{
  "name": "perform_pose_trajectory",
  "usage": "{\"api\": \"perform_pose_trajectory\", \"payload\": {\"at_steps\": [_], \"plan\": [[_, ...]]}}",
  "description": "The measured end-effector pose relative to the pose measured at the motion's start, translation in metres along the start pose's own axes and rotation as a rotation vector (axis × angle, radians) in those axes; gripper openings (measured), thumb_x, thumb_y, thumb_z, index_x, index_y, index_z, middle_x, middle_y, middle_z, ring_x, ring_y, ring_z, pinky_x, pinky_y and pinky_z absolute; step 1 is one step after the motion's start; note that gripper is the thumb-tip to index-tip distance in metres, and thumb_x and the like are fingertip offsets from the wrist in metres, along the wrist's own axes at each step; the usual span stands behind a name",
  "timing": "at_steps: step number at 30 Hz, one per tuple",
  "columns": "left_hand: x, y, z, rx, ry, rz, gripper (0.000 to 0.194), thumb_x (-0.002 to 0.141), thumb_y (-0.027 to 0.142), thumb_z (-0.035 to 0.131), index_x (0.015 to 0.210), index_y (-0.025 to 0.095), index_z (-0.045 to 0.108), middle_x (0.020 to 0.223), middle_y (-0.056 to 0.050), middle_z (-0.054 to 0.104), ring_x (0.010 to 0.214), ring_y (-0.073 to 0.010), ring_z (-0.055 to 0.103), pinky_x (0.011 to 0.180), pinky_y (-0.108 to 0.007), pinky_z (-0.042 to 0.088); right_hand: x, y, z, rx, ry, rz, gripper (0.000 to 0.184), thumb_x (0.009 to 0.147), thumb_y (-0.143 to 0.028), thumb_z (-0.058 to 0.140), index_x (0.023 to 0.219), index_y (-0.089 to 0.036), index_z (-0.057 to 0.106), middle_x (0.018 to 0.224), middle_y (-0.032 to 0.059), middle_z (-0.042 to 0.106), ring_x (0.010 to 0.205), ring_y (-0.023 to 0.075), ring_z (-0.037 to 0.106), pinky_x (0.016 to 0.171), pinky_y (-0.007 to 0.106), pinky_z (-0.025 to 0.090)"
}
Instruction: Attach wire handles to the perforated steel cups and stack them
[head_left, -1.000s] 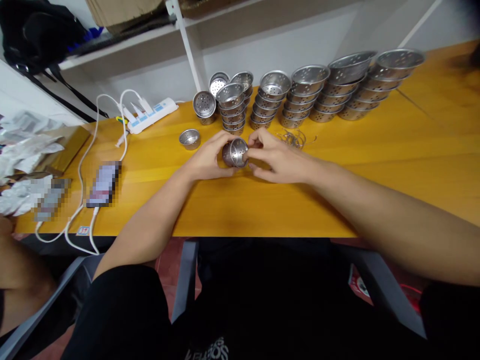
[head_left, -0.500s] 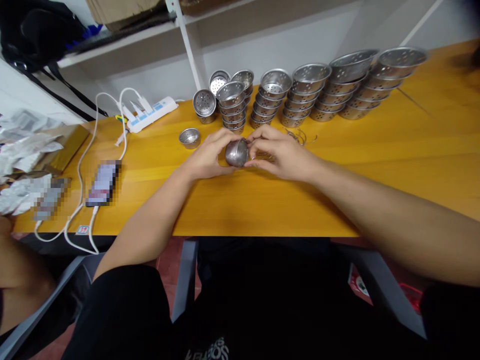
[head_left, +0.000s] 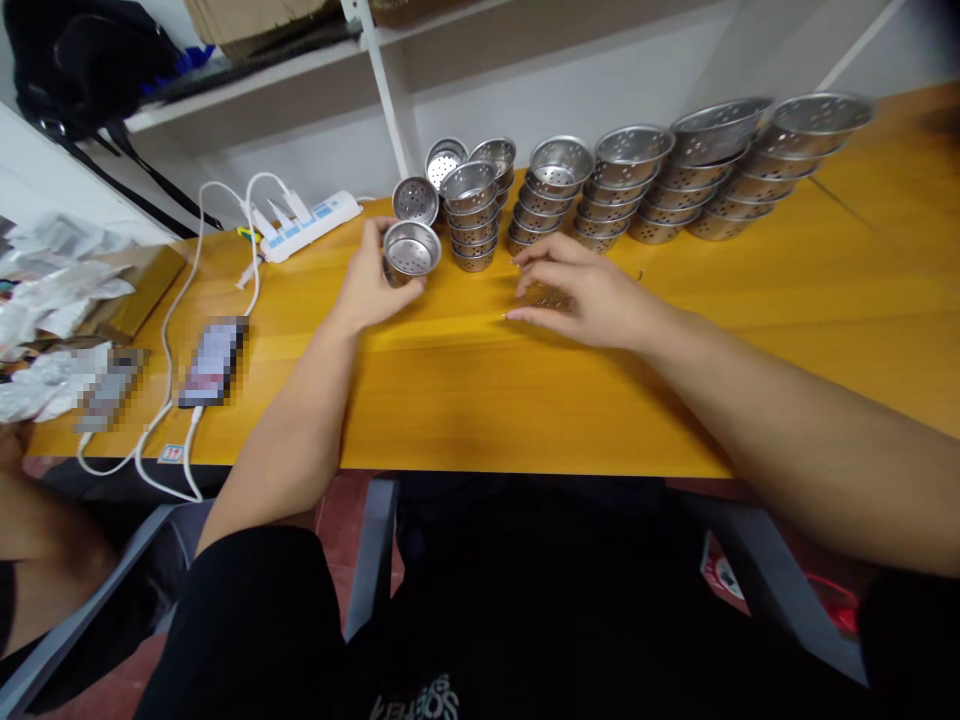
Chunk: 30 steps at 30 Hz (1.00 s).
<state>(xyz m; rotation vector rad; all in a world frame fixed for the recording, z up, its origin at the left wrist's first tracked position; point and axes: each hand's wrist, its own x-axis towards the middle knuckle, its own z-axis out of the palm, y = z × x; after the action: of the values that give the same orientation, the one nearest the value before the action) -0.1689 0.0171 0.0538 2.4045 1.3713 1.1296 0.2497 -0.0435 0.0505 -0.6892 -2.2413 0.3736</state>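
Observation:
My left hand (head_left: 371, 285) grips a shiny metal strainer cup (head_left: 412, 248) with holes in its bottom. The cup is upright, its mouth facing up, just in front of other cups at the back. Whether another cup sits beneath it is hidden. To the right, my right hand (head_left: 585, 297) hovers low over the table, thumb and fingers curved and apart, with no cup between them. Thin, bent wire pieces (head_left: 551, 298) show in the gap between its thumb and fingers, seemingly on the table and partly covered by the hand.
Stacks of perforated metal cups (head_left: 561, 165) line the back of the wooden table (head_left: 510, 410). At left are a white power strip (head_left: 311, 228), a phone on a cable (head_left: 214, 362), and plastic bags (head_left: 56, 300). Another person's arm (head_left: 45, 540) shows at the left edge.
Both hands were together on a tilted metal cup. They have parted: my left hand moved left and back with an upright cup, and the lone cup there no longer shows separately.

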Motion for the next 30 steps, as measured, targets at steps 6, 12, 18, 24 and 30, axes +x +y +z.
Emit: {"api": "perform_pose_trajectory", "payload": {"at_steps": [6,12,18,24,30], "plan": [[0.004,-0.056,-0.017,0.024,0.112,-0.306,0.096,0.078,0.061,0.119,0.150,0.027,0.066,0.150,-0.017,0.078,0.154,-0.0490,0.077,0.144,-0.079,0.059,-0.007,0.035,-0.020,-0.108,-0.129,0.139,0.058,0.113,-0.087,0.084,0.112,-0.028,0.088,0.134,0.0177,0.083,0.119,0.0431,0.083,0.112,0.066,0.071],[0.001,-0.036,-0.023,-0.008,0.043,-0.347,0.089,0.072,0.042,0.105,0.153,0.024,0.074,0.156,-0.019,0.086,0.144,-0.0464,0.083,0.139,-0.076,0.065,-0.007,0.040,-0.019,-0.102,-0.191,0.163,0.060,0.113,-0.092,0.081,0.110,-0.033,0.087,0.127,0.0138,0.082,0.111,0.0387,0.082,0.107,0.063,0.072],[0.000,-0.028,-0.025,-0.040,0.030,-0.362,0.081,0.068,0.046,0.106,0.140,0.028,0.074,0.145,-0.014,0.091,0.135,-0.0436,0.085,0.133,-0.074,0.069,-0.007,0.037,-0.015,-0.076,-0.208,0.190,0.062,0.109,-0.096,0.080,0.109,-0.034,0.087,0.127,0.0150,0.083,0.111,0.0416,0.081,0.106,0.067,0.071],[0.001,-0.025,-0.020,-0.018,0.033,-0.357,0.080,0.074,0.052,0.109,0.140,0.025,0.073,0.146,-0.018,0.089,0.140,-0.0470,0.085,0.131,-0.078,0.070,-0.007,0.037,-0.017,-0.068,-0.224,0.188,0.068,0.110,-0.101,0.074,0.110,-0.034,0.084,0.125,0.0138,0.082,0.108,0.0379,0.080,0.104,0.062,0.069],[0.002,-0.028,-0.019,-0.050,0.025,-0.331,0.079,0.074,0.049,0.109,0.140,0.027,0.072,0.148,-0.018,0.088,0.144,-0.0474,0.084,0.132,-0.078,0.068,-0.007,0.036,-0.015,-0.068,-0.223,0.175,0.067,0.110,-0.101,0.075,0.110,-0.035,0.085,0.124,0.0125,0.083,0.109,0.0378,0.081,0.104,0.061,0.071]]}}
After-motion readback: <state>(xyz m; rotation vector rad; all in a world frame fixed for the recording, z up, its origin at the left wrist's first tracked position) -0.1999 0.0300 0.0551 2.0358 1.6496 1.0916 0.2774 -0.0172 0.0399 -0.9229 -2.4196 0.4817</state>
